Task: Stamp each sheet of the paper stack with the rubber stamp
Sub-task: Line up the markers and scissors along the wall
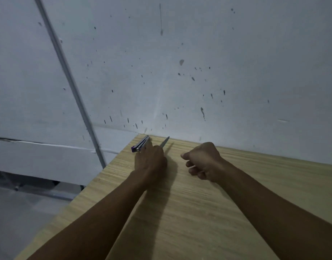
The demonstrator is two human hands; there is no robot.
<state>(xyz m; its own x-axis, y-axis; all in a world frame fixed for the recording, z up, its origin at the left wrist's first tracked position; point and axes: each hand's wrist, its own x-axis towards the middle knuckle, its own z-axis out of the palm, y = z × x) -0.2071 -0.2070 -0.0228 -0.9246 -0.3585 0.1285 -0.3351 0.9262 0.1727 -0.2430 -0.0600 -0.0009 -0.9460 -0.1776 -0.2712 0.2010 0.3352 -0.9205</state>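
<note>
No paper stack or rubber stamp shows in the head view. My left hand point(150, 160) reaches to the far left corner of the wooden table point(199, 212). One straight finger touches a slim purple and silver object point(140, 146) lying there. A thin grey pen-like stick point(165, 141) pokes out just past the knuckles; whether the hand touches it is hidden. My right hand point(202, 162) hovers to the right over the table, fingers curled into a fist with nothing visible inside.
The table's back edge meets a white wall point(180, 72) speckled with dark marks. Its left edge drops to a grey floor point(20, 212). A thin pipe point(73, 87) runs diagonally down the wall at the left.
</note>
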